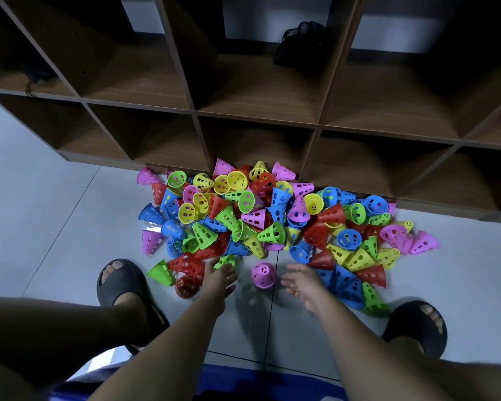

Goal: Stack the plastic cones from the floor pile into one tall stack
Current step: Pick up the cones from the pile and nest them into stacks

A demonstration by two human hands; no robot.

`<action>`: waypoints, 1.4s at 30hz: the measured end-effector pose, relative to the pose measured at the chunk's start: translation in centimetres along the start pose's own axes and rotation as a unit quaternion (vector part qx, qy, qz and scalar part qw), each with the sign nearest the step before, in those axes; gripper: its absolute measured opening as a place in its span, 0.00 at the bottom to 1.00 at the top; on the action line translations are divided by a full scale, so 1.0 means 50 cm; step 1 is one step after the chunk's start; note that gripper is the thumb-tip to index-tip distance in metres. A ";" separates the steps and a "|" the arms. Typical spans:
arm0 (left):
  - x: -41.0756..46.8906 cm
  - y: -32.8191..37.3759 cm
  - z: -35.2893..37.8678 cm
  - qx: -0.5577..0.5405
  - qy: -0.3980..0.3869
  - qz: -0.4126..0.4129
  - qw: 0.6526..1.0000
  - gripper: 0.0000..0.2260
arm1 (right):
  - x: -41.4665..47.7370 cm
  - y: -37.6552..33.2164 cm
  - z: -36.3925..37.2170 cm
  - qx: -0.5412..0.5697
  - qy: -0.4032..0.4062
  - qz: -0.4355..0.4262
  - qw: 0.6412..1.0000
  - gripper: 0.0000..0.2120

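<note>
A wide pile of perforated plastic cones in pink, yellow, green, blue and red lies on the grey floor against a shelf unit. One pink cone stands apart, upright, at the pile's near edge. My left hand hovers to its left, fingers spread, over a green cone and beside red cones. My right hand is open, palm turned inward, just right of the pink cone. Neither hand holds anything.
A dark wooden cubby shelf rises behind the pile; a black mesh bag sits in an upper compartment. My feet in black slippers stand on the floor either side of my arms.
</note>
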State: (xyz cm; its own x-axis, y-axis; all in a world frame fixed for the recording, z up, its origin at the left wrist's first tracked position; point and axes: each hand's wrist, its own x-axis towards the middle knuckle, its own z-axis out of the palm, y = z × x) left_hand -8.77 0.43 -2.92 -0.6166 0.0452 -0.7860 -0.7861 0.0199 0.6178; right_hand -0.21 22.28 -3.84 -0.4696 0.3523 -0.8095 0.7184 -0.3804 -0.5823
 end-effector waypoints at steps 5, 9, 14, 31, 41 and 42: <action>0.011 -0.001 -0.001 -0.033 -0.012 -0.024 0.999 0.23 | 0.042 -0.025 -0.016 0.054 0.046 -0.029 0.997 0.26; 0.008 0.000 -0.006 -0.065 -0.015 -0.047 0.997 0.21 | 0.048 -0.040 -0.022 0.123 0.019 -0.009 0.992 0.33; 0.002 0.002 -0.011 -0.146 0.014 -0.085 0.985 0.14 | 0.065 -0.040 -0.024 0.191 0.003 0.014 0.982 0.34; -0.013 -0.004 -0.029 -0.085 0.102 -0.019 0.991 0.06 | 0.021 -0.032 -0.015 0.145 0.097 -0.026 0.984 0.10; -0.085 0.048 0.033 -0.124 -0.008 0.024 0.992 0.09 | -0.053 -0.077 0.018 0.265 -0.009 -0.029 0.964 0.08; -0.091 0.056 0.038 -0.139 -0.017 0.020 0.990 0.09 | -0.056 -0.073 0.020 0.254 -0.016 -0.030 0.967 0.08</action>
State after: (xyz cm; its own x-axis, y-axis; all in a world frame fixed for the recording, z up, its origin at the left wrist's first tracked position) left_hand -8.09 2.16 2.41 -0.6497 0.0732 -0.7566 -0.7452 -0.2577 0.6150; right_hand -2.05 21.81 0.48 -0.5239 0.3639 -0.7701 0.3484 -0.7335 -0.5836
